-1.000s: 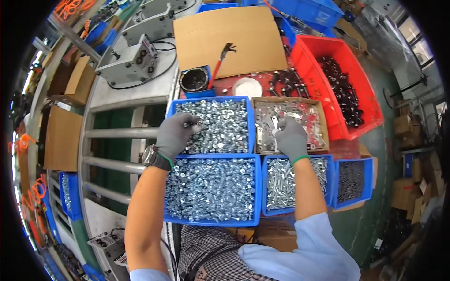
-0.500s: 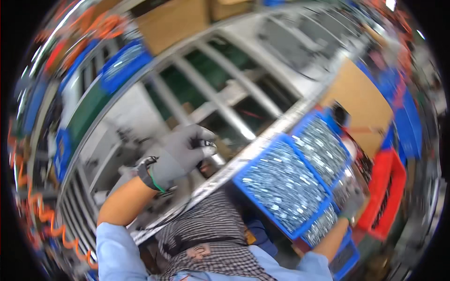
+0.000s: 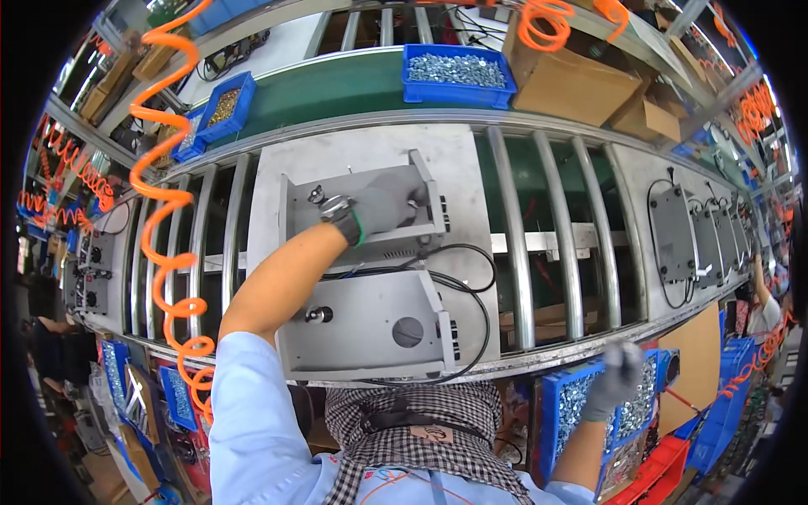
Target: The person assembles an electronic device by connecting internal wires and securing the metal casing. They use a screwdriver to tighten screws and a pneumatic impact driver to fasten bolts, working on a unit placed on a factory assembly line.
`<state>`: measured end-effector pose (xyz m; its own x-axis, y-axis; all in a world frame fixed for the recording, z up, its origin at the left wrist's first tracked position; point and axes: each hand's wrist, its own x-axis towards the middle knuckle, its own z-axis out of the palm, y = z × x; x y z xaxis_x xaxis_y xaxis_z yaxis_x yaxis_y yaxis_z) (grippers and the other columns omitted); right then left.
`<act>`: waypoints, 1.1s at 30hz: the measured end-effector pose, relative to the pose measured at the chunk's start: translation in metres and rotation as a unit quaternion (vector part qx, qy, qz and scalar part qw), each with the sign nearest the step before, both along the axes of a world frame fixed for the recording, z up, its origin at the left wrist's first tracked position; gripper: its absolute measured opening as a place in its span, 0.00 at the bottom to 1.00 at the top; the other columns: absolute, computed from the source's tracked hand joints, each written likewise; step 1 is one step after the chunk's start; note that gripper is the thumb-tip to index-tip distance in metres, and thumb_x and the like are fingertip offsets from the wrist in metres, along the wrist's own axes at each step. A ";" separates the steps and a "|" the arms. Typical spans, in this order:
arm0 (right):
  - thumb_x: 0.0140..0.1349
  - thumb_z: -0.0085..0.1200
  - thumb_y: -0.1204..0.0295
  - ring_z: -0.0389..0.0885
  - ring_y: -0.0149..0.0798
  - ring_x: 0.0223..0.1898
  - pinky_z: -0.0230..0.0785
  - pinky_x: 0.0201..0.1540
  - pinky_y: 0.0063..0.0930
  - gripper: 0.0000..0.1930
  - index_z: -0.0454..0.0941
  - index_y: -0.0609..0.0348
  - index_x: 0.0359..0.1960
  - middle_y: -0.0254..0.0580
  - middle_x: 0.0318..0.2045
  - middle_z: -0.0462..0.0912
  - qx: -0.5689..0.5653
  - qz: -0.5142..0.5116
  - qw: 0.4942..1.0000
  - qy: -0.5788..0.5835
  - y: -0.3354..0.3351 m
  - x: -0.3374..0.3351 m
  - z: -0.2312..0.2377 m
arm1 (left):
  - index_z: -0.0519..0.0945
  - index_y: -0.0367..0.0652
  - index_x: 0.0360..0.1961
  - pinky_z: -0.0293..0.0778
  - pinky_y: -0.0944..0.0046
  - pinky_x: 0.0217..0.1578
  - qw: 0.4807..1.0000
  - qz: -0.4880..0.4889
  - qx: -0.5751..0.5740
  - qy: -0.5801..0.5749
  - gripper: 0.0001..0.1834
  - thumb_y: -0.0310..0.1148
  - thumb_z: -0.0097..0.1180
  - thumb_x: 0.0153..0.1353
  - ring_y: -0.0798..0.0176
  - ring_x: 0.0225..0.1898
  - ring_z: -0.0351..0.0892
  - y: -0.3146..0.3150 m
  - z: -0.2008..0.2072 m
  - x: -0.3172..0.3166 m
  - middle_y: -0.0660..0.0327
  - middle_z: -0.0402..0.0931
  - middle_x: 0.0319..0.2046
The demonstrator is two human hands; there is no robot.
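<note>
My left hand, in a grey glove, reaches into the farther grey metal housing. Its fingers curl close to the housing's right end panel; whatever they hold is hidden. A second grey housing lies nearer to me, with a round hole and a black knob-like part. Both rest on a white board. Over at the right, my gloved right hand is raised above blue bins of small shiny metal fasteners. Its fingers are drawn together and slightly blurred, so their contents do not show.
Black cable loops beside the housings. Metal rollers flank the board. An orange coiled hose hangs at the left. Across the line are a blue fastener bin and a cardboard box. A red bin stands lower right.
The view has swung round to the housings. My left hand has gone from above the line's near edge into the farther housing. My right hand has lifted from among the bins.
</note>
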<state>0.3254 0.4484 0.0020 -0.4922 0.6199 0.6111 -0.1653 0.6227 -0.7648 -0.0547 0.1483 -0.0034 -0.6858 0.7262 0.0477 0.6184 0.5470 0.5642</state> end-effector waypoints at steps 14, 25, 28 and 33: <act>0.55 0.61 0.76 0.79 0.36 0.40 0.71 0.48 0.28 0.09 0.80 0.65 0.38 0.42 0.38 0.81 -0.099 0.076 0.968 -0.219 -0.149 -0.148 0.008 | 0.81 0.41 0.40 0.76 0.58 0.39 0.972 -0.047 0.036 -0.228 0.17 0.35 0.69 0.50 0.54 0.36 0.83 0.007 -0.011 -0.007 0.54 0.83 0.32; 0.63 0.53 0.78 0.82 0.32 0.29 0.75 0.34 0.24 0.06 0.75 0.70 0.39 0.45 0.27 0.83 -0.181 0.097 0.957 -0.204 -0.180 -0.270 0.012 | 0.80 0.38 0.41 0.77 0.60 0.38 0.966 -0.070 -0.028 -0.246 0.14 0.32 0.63 0.53 0.60 0.34 0.83 0.017 0.017 0.008 0.57 0.83 0.32; 0.61 0.55 0.76 0.82 0.36 0.27 0.74 0.32 0.25 0.08 0.79 0.67 0.40 0.44 0.26 0.82 0.061 0.052 0.980 -0.183 -0.169 -0.261 0.013 | 0.81 0.38 0.39 0.77 0.60 0.37 0.953 -0.039 0.041 -0.297 0.14 0.31 0.62 0.52 0.59 0.32 0.83 0.012 -0.001 0.003 0.57 0.83 0.30; 0.57 0.59 0.72 0.82 0.44 0.26 0.75 0.32 0.33 0.11 0.82 0.62 0.40 0.49 0.27 0.81 0.067 0.066 0.899 -0.428 -0.185 -0.247 0.051 | 0.83 0.37 0.40 0.77 0.64 0.36 0.936 -0.011 0.041 -0.351 0.14 0.29 0.63 0.51 0.63 0.30 0.81 0.005 0.010 0.007 0.58 0.83 0.30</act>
